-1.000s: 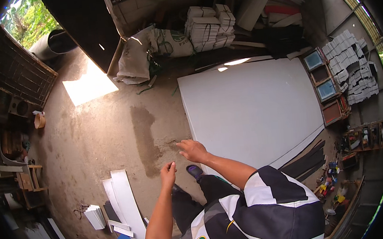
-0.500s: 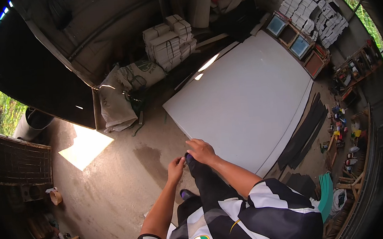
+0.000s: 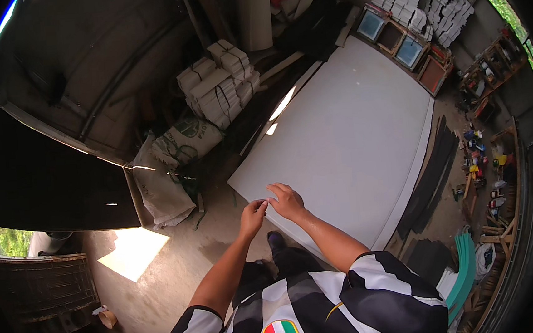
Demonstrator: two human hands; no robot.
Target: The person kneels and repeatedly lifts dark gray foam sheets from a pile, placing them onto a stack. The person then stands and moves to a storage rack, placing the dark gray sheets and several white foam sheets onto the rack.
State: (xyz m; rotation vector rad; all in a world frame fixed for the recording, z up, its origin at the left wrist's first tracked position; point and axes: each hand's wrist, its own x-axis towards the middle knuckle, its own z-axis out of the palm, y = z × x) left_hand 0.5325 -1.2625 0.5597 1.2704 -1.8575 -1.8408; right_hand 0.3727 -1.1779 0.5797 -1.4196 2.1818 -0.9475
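Observation:
My left hand (image 3: 254,219) is over the near left edge of a large white sheet (image 3: 345,135) lying on the floor. Its fingers are pinched together; anything between them is too small to make out. Close beside it, my right hand (image 3: 287,202) has its fingers stretched and slightly apart, the thumb side near the left fingertips. No object shows in the right hand. Below the hands, one dark shoe (image 3: 277,241) stands on the floor next to the sheet's edge.
White sacks (image 3: 180,142) and a tied stack of white blocks (image 3: 219,85) lie beyond the sheet's left edge. Wooden frames (image 3: 409,52) stand at its far end. Dark strips (image 3: 430,175), green sheets (image 3: 461,270) and scattered bottles (image 3: 473,156) lie to the right.
Both hands have come up off the raised leg beside the right shoe, and that foot is now lower. The right fingers have spread; the view has turned slightly.

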